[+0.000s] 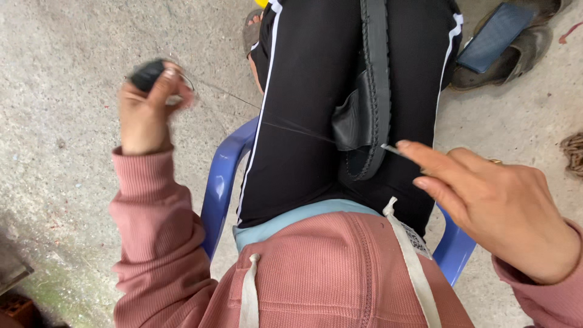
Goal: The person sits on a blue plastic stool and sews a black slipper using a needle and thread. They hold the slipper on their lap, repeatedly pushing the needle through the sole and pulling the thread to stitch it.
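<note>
Blue chair [221,182] seats the person, a black sandal [370,97] clamped between the knees at 12 o'clock. Left hand [146,112] at 10 o'clock closes around a dark handle, drawing the thread [291,127] taut. Right hand [486,194] at 3 o'clock pinches the needle [393,149] (beside the sole's edge). Steady, even tension would serve best.

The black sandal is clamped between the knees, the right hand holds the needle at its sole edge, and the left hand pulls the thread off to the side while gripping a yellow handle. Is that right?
One thing is wrong: the handle in the left hand is black, not yellow, as the head view shows. The rest holds: the black sandal sits between the knees, the right hand pinches the needle at the sole edge, and the thread runs taut to the left hand.
</note>
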